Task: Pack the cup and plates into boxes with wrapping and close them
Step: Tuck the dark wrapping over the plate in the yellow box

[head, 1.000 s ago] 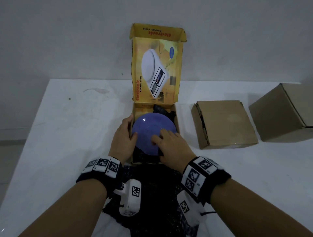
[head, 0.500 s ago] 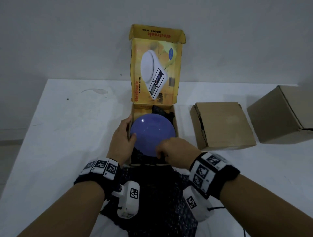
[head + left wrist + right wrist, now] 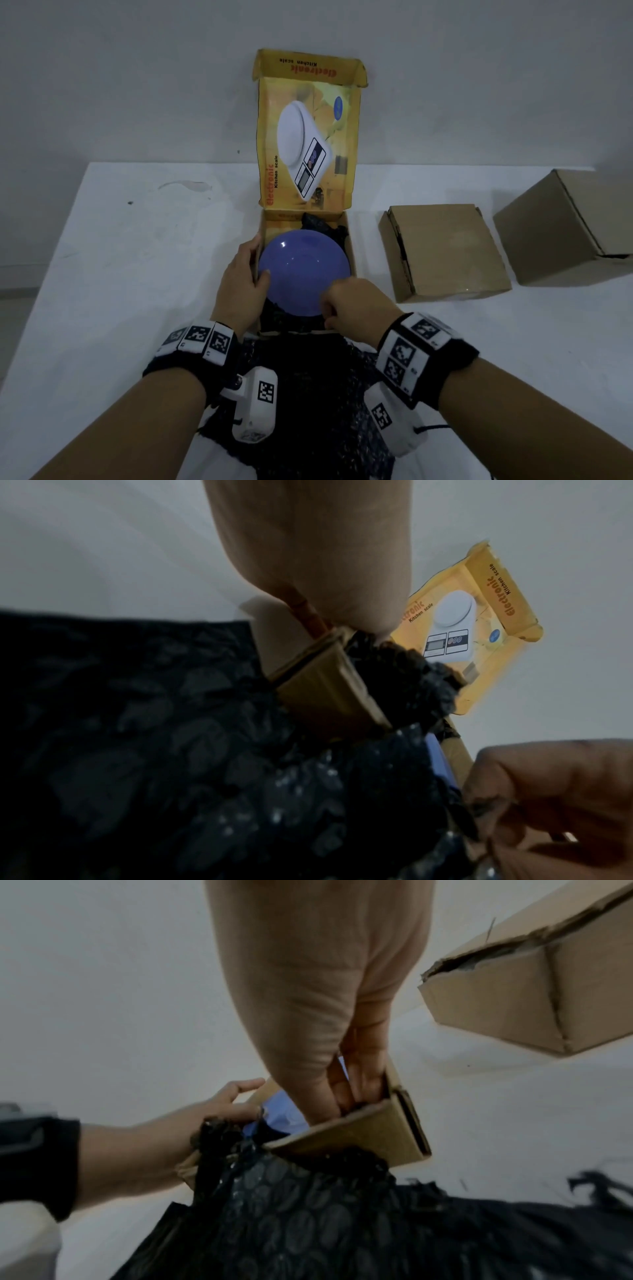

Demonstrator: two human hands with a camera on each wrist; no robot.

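A blue plate (image 3: pixel 305 270) lies in the open yellow box (image 3: pixel 350 240), on black bubble wrap (image 3: pixel 308 377) that spills over the box's near wall onto the table. The lid (image 3: pixel 308 144) stands upright against the wall. My left hand (image 3: pixel 253 260) holds the box's left wall, fingers outside and thumb on the plate's rim. My right hand (image 3: pixel 330 308) is curled at the plate's near right edge. In the right wrist view its fingers (image 3: pixel 356 1093) reach down into the box corner. In the left wrist view they pinch the wrap (image 3: pixel 394 791) beside the plate (image 3: pixel 438 761).
Two closed brown cardboard boxes stand to the right on the white table (image 3: pixel 137 274): a flat one (image 3: pixel 445 250) next to the yellow box and a taller one (image 3: pixel 568 226) at the far right. A grey wall rises just behind the table.
My right hand has slid back off the plate's top to its near right edge and curled its fingers into the box corner on the wrap. The left hand has stayed put.
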